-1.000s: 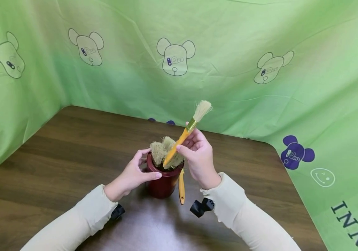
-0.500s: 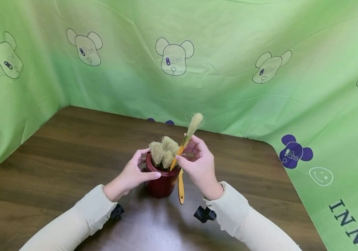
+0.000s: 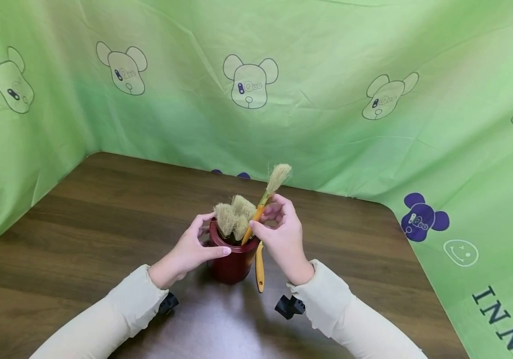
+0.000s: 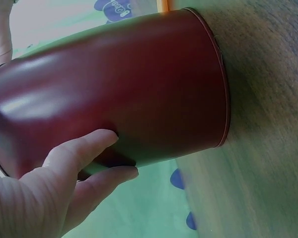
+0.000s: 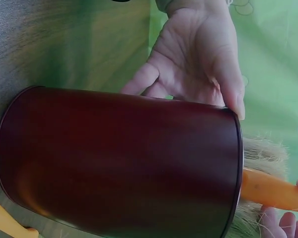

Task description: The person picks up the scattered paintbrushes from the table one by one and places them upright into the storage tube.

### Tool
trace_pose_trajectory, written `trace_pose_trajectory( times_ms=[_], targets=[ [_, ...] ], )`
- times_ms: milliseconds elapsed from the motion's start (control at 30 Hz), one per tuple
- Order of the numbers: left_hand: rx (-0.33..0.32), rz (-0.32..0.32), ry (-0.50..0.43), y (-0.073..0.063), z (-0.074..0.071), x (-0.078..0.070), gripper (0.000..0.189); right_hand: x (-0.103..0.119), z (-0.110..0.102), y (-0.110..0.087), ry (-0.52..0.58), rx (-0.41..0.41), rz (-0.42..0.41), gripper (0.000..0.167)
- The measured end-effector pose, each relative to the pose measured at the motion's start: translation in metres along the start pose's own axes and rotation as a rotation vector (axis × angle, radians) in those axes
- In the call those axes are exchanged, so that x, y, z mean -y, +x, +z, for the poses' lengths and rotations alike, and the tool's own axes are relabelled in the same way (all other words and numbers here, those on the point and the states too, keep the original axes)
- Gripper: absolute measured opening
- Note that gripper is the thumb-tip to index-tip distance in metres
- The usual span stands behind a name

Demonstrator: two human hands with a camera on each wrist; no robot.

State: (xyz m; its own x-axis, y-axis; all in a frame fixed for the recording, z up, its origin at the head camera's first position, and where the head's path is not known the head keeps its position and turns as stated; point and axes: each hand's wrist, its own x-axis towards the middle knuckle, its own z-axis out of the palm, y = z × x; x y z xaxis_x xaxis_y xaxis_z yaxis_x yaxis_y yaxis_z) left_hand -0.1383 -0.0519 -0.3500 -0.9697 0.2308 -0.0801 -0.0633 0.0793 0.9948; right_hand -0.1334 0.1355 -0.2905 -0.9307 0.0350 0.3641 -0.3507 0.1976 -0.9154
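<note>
A dark red cylindrical pot stands upright on the table, with several bristle-up paintbrushes inside. My left hand grips its left side, thumb at the front of the rim and fingers round the back. With fingertips and thumb, my right hand pinches another paintbrush with an orange handle and pale bristles. It leans right, bristles up. In the right wrist view its handle passes in at the pot's mouth; the handle's end is hidden inside.
Beside the pot's right side, a loose paintbrush's yellow-orange handle lies on the brown wooden table; its other end is hidden. A green printed cloth hangs behind and along both sides of the table.
My right hand has brought the paintbrush lower, its handle end shifting from over the bristles to inside the pot's right rim. The left hand and the pot stay in place.
</note>
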Motion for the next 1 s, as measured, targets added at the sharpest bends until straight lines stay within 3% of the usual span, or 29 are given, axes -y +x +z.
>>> trace_pose_trajectory(
  times_ms=[333,633,867,1000],
  targets=[
    [-0.005,0.001,0.002,0.000,0.001,0.001,0.081,-0.004,0.000,0.000,0.028,-0.014,0.051,0.047],
    [-0.012,0.010,0.004,0.000,0.001,0.001,0.080,-0.012,-0.005,-0.001,0.073,0.065,-0.001,0.016],
    [-0.005,0.008,-0.005,0.000,0.001,0.001,0.079,-0.014,-0.010,-0.001,0.019,0.095,-0.004,0.018],
    [-0.001,0.007,-0.005,0.000,0.000,0.001,0.079,-0.017,-0.014,0.000,-0.062,0.131,-0.055,0.014]
  ],
)
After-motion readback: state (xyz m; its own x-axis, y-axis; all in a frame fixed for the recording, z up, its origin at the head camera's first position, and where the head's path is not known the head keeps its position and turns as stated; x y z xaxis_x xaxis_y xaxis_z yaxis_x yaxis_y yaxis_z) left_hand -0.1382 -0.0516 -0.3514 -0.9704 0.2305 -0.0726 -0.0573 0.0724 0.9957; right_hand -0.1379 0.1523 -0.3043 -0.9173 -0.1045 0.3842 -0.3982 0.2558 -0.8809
